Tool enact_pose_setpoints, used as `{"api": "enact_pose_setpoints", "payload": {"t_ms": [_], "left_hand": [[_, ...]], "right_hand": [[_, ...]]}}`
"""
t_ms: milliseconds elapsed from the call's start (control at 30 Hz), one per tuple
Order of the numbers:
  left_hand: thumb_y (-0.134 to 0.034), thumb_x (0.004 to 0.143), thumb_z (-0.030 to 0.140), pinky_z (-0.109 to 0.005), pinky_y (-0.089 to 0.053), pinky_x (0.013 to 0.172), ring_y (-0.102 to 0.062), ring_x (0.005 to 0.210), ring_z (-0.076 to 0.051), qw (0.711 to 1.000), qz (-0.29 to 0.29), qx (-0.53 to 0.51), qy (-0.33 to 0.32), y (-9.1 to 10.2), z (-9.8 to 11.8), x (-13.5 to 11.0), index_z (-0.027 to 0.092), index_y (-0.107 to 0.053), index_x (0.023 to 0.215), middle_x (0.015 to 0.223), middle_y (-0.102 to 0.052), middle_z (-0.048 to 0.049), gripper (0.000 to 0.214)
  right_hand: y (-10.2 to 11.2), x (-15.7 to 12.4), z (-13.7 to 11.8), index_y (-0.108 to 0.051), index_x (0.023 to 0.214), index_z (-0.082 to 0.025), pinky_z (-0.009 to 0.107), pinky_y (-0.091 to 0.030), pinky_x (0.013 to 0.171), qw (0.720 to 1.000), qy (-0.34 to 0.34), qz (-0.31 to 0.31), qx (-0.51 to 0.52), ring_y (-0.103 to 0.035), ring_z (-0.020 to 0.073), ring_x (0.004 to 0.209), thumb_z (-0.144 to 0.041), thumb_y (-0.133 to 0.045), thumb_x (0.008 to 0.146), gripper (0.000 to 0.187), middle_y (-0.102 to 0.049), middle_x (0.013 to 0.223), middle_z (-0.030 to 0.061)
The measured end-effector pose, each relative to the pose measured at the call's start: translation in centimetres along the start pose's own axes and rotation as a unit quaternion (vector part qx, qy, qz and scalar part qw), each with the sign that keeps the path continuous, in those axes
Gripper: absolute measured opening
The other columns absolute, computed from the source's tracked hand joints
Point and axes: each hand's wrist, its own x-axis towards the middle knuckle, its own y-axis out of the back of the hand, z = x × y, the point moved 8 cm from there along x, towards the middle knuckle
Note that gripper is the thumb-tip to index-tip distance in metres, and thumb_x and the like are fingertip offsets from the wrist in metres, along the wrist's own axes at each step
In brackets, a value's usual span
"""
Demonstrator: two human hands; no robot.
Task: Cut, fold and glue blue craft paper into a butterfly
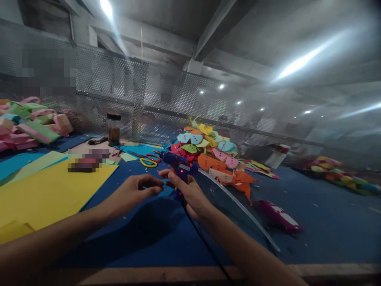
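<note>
My right hand (193, 194) is wrapped round the handle of a blue hot glue gun (175, 159). A small red light glows on its side, and its nozzle points to the far left. Out of the back of the gun a long clear glue stick (238, 200) curves toward the table's near edge. A black cord (205, 246) hangs from the handle. My left hand (139, 190) hovers just left of the gun, fingers curved and thumb apart, with nothing seen in it. Beyond the hands lie scissors (149, 162) with yellow handles and another pair with red handles.
Yellow paper sheets (59, 194) cover the left side. Folded paper pieces (32, 123) are heaped at far left, near a dark-lidded jar (114, 129). Colourful paper butterflies (208, 147) pile up behind the gun. A purple case (279, 216) lies to the right. Perforated metal (125, 83) borders the back.
</note>
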Motion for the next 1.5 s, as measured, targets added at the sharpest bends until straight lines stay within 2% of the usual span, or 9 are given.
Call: {"api": "enact_pose_setpoints", "payload": {"t_ms": [200, 367, 500, 600, 733, 867, 967, 1133, 1500], "left_hand": [[-0.085, 0.07, 0.059, -0.04, -0.052, 0.096, -0.07, 0.104, -0.027, 0.96, -0.076, -0.266, 0.029, -4.9, 0.1, 0.1, 0.019, -0.077, 0.098, 0.103, -0.079, -0.008, 0.049], [-0.084, 0.07, 0.064, -0.038, -0.054, 0.088, -0.069, 0.097, -0.025, 0.96, -0.065, -0.271, 0.025, -4.9, -0.3, -0.2, 0.02, -0.077, 0.098, 0.098, -0.077, -0.0066, 0.052], [-0.081, 0.075, 0.062, -0.034, -0.055, 0.082, -0.068, 0.096, -0.024, 0.965, -0.028, -0.258, 0.027, -3.8, -0.1, -0.4, 0.022, -0.075, 0.105, 0.106, -0.076, -0.0066, 0.051], [-0.077, 0.081, 0.056, -0.035, -0.054, 0.086, -0.067, 0.1, -0.025, 0.972, -0.011, -0.235, 0.029, -2.9, -0.1, -0.3, 0.02, -0.075, 0.111, 0.11, -0.076, -0.0081, 0.047], [-0.077, 0.083, 0.052, -0.036, -0.053, 0.087, -0.068, 0.095, -0.024, 0.973, 0.002, -0.228, 0.03, -2.2, -1.1, -0.2, 0.018, -0.076, 0.105, 0.101, -0.077, -0.0078, 0.041], [-0.076, 0.083, 0.053, -0.036, -0.053, 0.085, -0.069, 0.093, -0.025, 0.969, -0.005, -0.246, 0.031, -2.3, -1.7, -0.2, 0.017, -0.075, 0.101, 0.098, -0.078, -0.0086, 0.04], [-0.078, 0.082, 0.052, -0.038, -0.053, 0.087, -0.07, 0.093, -0.025, 0.968, -0.003, -0.249, 0.039, -2.4, -1.9, -0.2, 0.017, -0.076, 0.101, 0.099, -0.078, -0.0089, 0.04], [-0.079, 0.082, 0.05, -0.037, -0.053, 0.087, -0.07, 0.097, -0.026, 0.964, -0.007, -0.259, 0.06, -2.8, -2.4, -0.1, 0.018, -0.076, 0.104, 0.1, -0.078, -0.009, 0.039], [-0.082, 0.079, 0.054, -0.038, -0.052, 0.091, -0.071, 0.094, -0.026, 0.955, -0.008, -0.288, 0.069, -3.3, -3.3, 0.0, 0.017, -0.08, 0.093, 0.098, -0.08, -0.0113, 0.04]], "right_hand": [[-2.4, -0.2, 0.2, -0.079, 0.111, -0.022, 0.034, -0.055, 0.09, 0.999, 0.001, -0.049, 0.007, -0.072, 0.0219, 0.099, -0.062, -0.081, 0.078, 0.052, -0.077, 0.104, 0.0055], [-2.6, -0.1, 0.3, -0.074, 0.117, -0.023, 0.035, -0.055, 0.092, 0.995, 0.013, -0.069, -0.064, -0.069, 0.0237, 0.109, -0.07, -0.07, 0.084, 0.058, -0.074, 0.12, 0.0072], [-1.8, -1.0, 0.0, -0.067, 0.122, -0.018, 0.036, -0.057, 0.083, 0.968, 0.044, -0.064, -0.239, -0.072, 0.0237, 0.094, -0.073, -0.047, 0.096, 0.065, -0.074, 0.108, 0.0105], [-0.6, -3.2, -1.9, -0.062, 0.13, -0.02, 0.039, -0.052, 0.097, 0.907, 0.135, 0.021, -0.398, -0.069, 0.0265, 0.111, -0.056, -0.051, 0.102, 0.047, -0.072, 0.122, 0.0119], [-1.1, -7.4, -5.6, -0.067, 0.11, -0.021, 0.034, -0.053, 0.091, 0.784, 0.321, 0.081, -0.525, -0.069, 0.0218, 0.103, -0.027, -0.054, 0.104, 0.015, -0.074, 0.107, 0.0079], [0.2, -8.6, -8.3, -0.063, 0.119, -0.022, 0.043, -0.048, 0.103, 0.692, 0.398, 0.181, -0.574, -0.065, 0.0251, 0.113, -0.025, -0.06, 0.102, 0.018, -0.072, 0.115, 0.0093], [2.2, -6.4, -8.0, -0.062, 0.125, -0.021, 0.045, -0.05, 0.101, 0.727, 0.327, 0.192, -0.573, -0.066, 0.0278, 0.115, -0.031, -0.063, 0.1, 0.027, -0.071, 0.122, 0.0106], [3.8, -4.4, -6.4, -0.066, 0.107, -0.023, 0.034, -0.054, 0.077, 0.799, 0.241, 0.177, -0.521, -0.075, 0.023, 0.085, -0.031, -0.062, 0.099, 0.012, -0.077, 0.094, 0.0046], [2.2, -5.7, -7.4, -0.07, 0.096, -0.021, 0.028, -0.049, 0.07, 0.729, 0.31, 0.179, -0.583, -0.075, 0.02, 0.079, -0.033, -0.059, 0.102, 0.017, -0.078, 0.089, 0.0037]]}}
